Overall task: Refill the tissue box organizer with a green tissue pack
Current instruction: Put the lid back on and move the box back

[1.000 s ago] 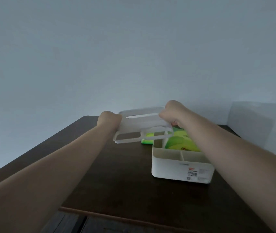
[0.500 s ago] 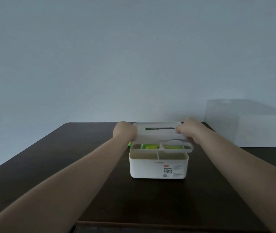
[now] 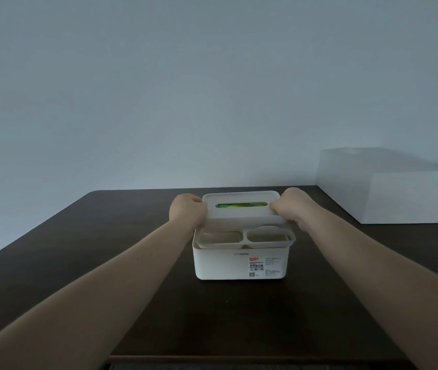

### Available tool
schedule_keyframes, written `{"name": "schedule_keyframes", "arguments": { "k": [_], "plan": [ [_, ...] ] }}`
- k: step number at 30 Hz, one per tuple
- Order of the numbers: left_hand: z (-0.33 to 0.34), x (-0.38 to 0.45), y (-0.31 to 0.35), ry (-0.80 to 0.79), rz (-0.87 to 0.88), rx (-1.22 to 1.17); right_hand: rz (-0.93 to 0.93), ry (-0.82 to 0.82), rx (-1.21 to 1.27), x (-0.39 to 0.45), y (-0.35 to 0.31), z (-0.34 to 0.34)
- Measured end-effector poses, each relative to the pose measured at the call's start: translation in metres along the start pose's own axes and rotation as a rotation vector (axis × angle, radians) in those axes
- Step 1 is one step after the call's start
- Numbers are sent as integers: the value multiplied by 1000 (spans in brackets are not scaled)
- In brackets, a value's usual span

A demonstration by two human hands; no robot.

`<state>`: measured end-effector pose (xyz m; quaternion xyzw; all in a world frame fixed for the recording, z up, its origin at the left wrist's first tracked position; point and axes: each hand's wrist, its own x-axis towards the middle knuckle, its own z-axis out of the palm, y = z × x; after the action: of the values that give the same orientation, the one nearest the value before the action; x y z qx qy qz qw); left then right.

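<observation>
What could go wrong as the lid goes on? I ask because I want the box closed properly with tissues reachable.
1. The lid, held by the left hand and right hand, looks unseated at the front of the box; it may jam crooked.
2. Fingertips at the lid's ends could get pinched.
3. The green pack shows through the slot, but no tissue is pulled through.

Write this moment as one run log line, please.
step: fitting lid onto organizer | left hand, right hand: gripping lid ends | green tissue pack: inside, visible through slot
</observation>
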<state>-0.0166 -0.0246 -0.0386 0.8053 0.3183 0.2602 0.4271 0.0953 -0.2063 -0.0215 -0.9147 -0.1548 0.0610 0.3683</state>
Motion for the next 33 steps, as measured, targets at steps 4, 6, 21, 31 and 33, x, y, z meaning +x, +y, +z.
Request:
{"name": "schedule_keyframes", "arguments": {
  "k": [4, 6, 21, 31, 33],
  "plan": [
    [-1, 0, -3, 27, 2, -14, 3, -14, -4, -1, 2, 4],
    [-3, 0, -4, 36, 6, -10, 5, -8, -5, -2, 2, 5],
    [4, 4, -13, -58, -26, 53, 28, 63, -104, -9, 0, 10],
    [9, 21, -11, -220, -42, 139, 47, 6, -156, -3, -3, 13],
    [10, 25, -12, -254, -33, 154, 59, -12, -159, -1, -3, 13]
  ]
}}
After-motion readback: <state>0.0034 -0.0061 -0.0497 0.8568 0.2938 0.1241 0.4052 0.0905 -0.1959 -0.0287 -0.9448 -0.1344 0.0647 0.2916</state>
